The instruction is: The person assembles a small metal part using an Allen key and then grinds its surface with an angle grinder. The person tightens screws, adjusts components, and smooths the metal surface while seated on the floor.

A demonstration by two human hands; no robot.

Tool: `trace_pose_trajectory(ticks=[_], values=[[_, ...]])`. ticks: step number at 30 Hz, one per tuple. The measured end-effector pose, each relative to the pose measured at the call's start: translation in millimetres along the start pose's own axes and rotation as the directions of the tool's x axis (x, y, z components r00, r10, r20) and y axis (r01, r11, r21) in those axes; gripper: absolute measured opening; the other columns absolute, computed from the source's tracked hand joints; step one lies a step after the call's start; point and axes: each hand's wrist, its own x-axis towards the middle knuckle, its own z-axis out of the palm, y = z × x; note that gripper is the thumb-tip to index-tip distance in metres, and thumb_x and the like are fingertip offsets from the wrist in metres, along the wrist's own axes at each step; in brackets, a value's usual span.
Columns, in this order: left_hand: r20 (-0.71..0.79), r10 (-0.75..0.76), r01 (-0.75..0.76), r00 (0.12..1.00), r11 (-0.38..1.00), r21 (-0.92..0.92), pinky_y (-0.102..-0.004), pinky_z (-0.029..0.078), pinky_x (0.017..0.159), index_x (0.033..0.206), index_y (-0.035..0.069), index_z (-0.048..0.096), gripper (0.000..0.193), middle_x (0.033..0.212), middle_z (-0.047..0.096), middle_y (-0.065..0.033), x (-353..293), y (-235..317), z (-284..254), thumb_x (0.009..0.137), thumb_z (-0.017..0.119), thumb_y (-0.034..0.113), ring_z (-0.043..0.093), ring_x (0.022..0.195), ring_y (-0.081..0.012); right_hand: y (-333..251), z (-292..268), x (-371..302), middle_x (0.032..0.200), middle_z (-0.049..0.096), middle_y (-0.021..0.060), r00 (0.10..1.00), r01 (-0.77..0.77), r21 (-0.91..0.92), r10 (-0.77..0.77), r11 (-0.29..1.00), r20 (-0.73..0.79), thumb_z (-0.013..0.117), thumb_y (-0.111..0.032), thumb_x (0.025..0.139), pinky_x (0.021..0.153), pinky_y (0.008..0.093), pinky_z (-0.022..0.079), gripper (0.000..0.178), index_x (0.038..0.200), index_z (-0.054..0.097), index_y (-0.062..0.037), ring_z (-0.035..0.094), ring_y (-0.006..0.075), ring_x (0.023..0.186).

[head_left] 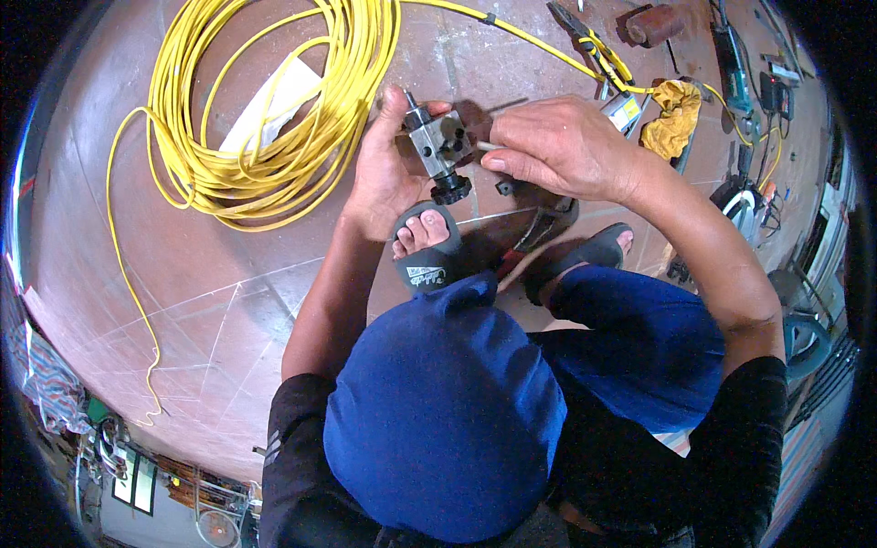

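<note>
My left hand (pixel 382 173) is closed around a grey metal block (pixel 437 144) with holes in its faces. A short shaft (pixel 416 111) sticks out of its upper end, and a black knurled knob (pixel 450 189) sits at its lower end. To the right, my right hand (pixel 566 144) pinches a thin metal rod (pixel 491 146) whose tip points at the block's side. Whether the tip enters a hole I cannot tell. The rest of the rod is hidden in my fingers. Below my right hand, a small dark metal piece (pixel 504 186) shows.
A coil of yellow cable (pixel 174 110) lies at the upper left, a white sheet (pixel 265 114) within it. Yellow-handled pliers (pixel 603 53), a yellow cloth (pixel 671 114) and a teal power tool (pixel 733 68) lie at the upper right. My sandalled feet (pixel 427 239) are just below my hands.
</note>
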Motion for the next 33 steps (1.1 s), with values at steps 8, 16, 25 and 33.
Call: trace_pose_trajectory(ticks=[8,16,25,33], values=[[-0.074,-0.063,0.062,0.995,0.998,-0.012,-0.039,0.062,0.071,0.108,0.001,0.068,0.075,0.093,0.075,-0.0136,-1.0,-7.8,11.6,0.096,0.049,0.073,0.074,0.081,-0.0245,1.4,1.3,5.8,0.082,0.053,0.0088,0.975,0.221,-0.088,-0.22,0.971,0.026,0.068,-0.038,0.092,0.073,0.0445,0.05,0.03,0.09,0.059,-0.009,0.06,0.0317,0.081],[-0.001,-0.101,0.099,0.995,0.982,-0.161,-0.0411,0.063,0.061,0.107,-0.001,0.064,0.057,0.09,0.069,-0.0158,-0.3,-10.3,24.6,0.099,0.06,0.056,0.07,0.077,-0.0253,2.0,3.4,3.8,0.082,0.055,0.0094,0.974,0.226,-0.042,-0.225,0.973,0.031,0.068,-0.038,0.093,0.073,0.0463,0.051,0.03,0.089,0.057,-0.0108,0.061,0.0321,0.081],[0.088,-0.177,0.187,0.98,0.975,-0.118,-0.0387,0.062,0.072,0.112,0.006,0.068,0.046,0.092,0.074,-0.0112,-8.2,-8.8,32.3,0.102,0.056,0.049,0.073,0.078,-0.0237,1.2,-10.1,6.2,0.083,0.059,0.0076,0.96,0.244,-0.138,-0.219,0.96,0.174,0.065,-0.039,0.093,0.076,0.0468,0.052,0.026,0.091,0.061,-0.0131,0.065,0.0304,0.085],[0.073,-0.084,0.088,0.994,0.995,-0.05,-0.0377,0.061,0.068,0.11,0.005,0.068,0.036,0.091,0.073,-0.0101,-2.0,-19.9,26.2,0.102,0.059,0.039,0.073,0.077,-0.0229,-6.5,-8.2,4.5,0.081,0.059,0.0073,0.96,0.243,-0.276,-0.19,0.93,0.204,0.064,-0.042,0.092,0.077,0.0466,0.053,0.028,0.085,0.06,-0.0154,0.066,0.0293,0.087]])
